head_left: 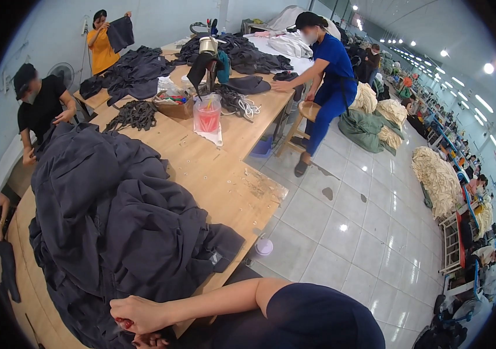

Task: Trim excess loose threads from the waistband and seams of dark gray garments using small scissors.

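Note:
A large heap of dark navy-grey garments (pixel 120 203) covers the near left of the wooden table. My right hand (pixel 137 314) is closed in a fist over the heap's near edge. Something red shows at its fingers, too small to make out. Just below it, at the picture's lower edge, my left hand (pixel 152 340) is partly cut off, its fingers curled on a dark garment (pixel 169 334). A small pale label (pixel 215 257) shows on the cloth at the heap's right corner.
The wooden table (pixel 201 180) bears more dark cloth piles, a pink-red plastic tub (pixel 207 114) and a cardboard box (pixel 175 109). A person in blue (pixel 335 64) leans by a wooden stool (pixel 299 125). Other people stand along the left side. A lilac-lidded container (pixel 263 247) is beside the table edge.

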The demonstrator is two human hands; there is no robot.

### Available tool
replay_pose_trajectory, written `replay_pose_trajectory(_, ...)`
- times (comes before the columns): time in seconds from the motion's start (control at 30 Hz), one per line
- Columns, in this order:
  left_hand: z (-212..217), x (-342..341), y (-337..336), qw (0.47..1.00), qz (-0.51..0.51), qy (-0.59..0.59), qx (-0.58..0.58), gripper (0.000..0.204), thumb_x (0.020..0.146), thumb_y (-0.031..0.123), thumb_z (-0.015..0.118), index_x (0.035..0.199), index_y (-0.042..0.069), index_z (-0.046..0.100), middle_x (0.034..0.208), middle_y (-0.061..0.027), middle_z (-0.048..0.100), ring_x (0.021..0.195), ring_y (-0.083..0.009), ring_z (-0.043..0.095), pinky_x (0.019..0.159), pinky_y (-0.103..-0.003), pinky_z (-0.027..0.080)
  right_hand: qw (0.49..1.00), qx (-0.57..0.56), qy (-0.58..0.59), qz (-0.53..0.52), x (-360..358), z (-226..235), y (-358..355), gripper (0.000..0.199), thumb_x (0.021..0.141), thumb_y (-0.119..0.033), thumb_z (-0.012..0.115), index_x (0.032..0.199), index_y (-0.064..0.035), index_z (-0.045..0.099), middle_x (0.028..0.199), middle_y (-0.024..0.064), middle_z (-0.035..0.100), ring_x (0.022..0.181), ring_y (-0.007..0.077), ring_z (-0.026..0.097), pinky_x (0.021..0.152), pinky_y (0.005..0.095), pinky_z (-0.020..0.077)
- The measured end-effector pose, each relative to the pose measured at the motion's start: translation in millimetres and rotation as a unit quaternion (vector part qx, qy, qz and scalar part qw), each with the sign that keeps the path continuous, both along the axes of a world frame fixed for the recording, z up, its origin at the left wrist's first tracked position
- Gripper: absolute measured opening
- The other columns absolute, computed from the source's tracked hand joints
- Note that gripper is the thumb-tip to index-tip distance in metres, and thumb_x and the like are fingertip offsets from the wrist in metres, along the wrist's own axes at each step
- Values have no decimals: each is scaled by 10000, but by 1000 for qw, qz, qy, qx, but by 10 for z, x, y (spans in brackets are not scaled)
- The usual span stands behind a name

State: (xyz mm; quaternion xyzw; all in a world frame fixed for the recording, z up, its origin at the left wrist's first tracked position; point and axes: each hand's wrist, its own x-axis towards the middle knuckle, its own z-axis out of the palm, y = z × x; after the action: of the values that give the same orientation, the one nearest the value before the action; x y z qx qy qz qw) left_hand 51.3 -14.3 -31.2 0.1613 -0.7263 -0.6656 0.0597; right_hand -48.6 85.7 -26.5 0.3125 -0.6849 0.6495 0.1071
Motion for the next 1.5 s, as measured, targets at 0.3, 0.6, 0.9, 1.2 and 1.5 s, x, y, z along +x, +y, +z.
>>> replay_pose_trajectory(0.3, -23, 11, 191, 971, 132, 97, 174, 537, 974, 397, 371, 1308, -23, 376, 1248, -194, 507, 1062, -290, 551, 890, -397, 446, 998, 40, 17, -37, 9, -50, 81, 176, 666, 9, 638, 729, -8, 475, 792, 128, 482, 653, 345, 548, 551, 413, 427)
replay_pose_trajectory(0.6, -164, 57, 240, 973, 125, 169, -92, 512, 944, 264, 513, 1320, -19, 311, 1221, -164, 488, 1021, -273, 544, 839, -370, 462, 1000, 13, 3, -19, -20, 291, 88, 138, 676, -2, 614, 700, -7, 478, 697, 146, 531, 667, 360, 550, 582, 414, 432)
replay_pose_trajectory(0.9, 306, -412, -254, 899, 101, 251, -345, 770, 669, 479, 783, 1192, 1, 480, 1223, -163, 482, 1183, -324, 443, 1009, -443, 336, 991, -2, 49, -121, -178, 336, 268, 119, 722, -24, 621, 707, -13, 504, 644, 122, 489, 545, 292, 512, 507, 352, 424)
replay_pose_trajectory(1.2, 75, -139, 223, 897, 81, 122, -416, 421, 627, 179, 766, 981, 94, 556, 918, -77, 543, 919, -277, 488, 820, -396, 394, 990, 31, -136, -25, -174, 202, 243, 380, 822, -97, 691, 630, -58, 365, 566, -53, 314, 543, 33, 300, 454, 214, 253)
replay_pose_trajectory(1.5, 95, -288, -781, 902, 263, 116, -321, 112, 776, -25, 635, 868, 30, 603, 797, -63, 620, 510, -130, 527, 520, -251, 422, 980, 144, -133, -20, -154, -3, 141, 353, 777, -39, 678, 607, -42, 369, 512, 2, 318, 506, 63, 297, 447, 243, 284)
